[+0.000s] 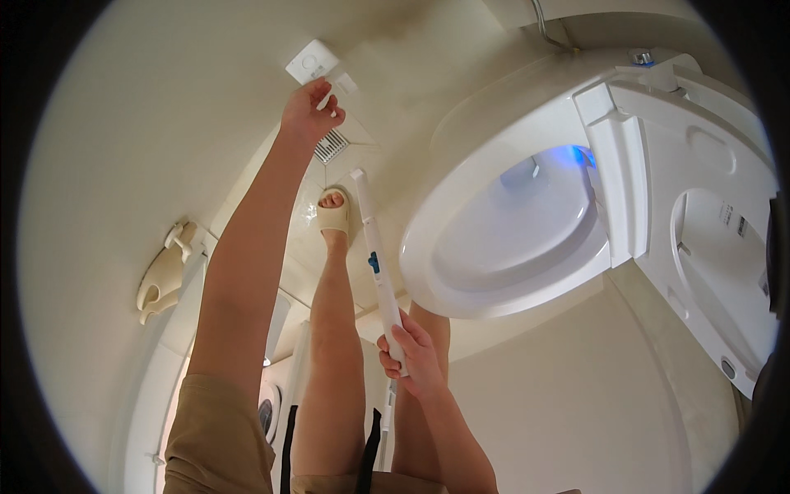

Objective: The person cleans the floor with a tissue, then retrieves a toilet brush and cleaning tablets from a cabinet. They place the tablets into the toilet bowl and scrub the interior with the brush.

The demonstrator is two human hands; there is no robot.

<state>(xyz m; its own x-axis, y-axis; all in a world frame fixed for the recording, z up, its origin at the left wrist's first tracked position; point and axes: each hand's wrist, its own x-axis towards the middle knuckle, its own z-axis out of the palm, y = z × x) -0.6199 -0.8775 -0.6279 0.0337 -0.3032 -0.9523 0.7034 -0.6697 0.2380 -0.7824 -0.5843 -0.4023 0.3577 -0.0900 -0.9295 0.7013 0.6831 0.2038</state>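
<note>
My right hand grips the lower end of a white wand-like toilet-cleaning handle. A teal slider sits midway along it, and its narrow tip is bent. The tip points away from me, left of the toilet bowl. Stretched far forward, my left hand has curled fingers at the lower edge of a small white box with a round mark. Whether the fingers touch the box or hold something pale is unclear. The toilet's seat and lid stand raised, and blue light glows inside the bowl.
A metal floor drain lies beneath my left wrist. My foot in a cream slipper stands on the tiles. Another pair of cream slippers hangs on a wall holder at left. A metal hose runs behind the toilet.
</note>
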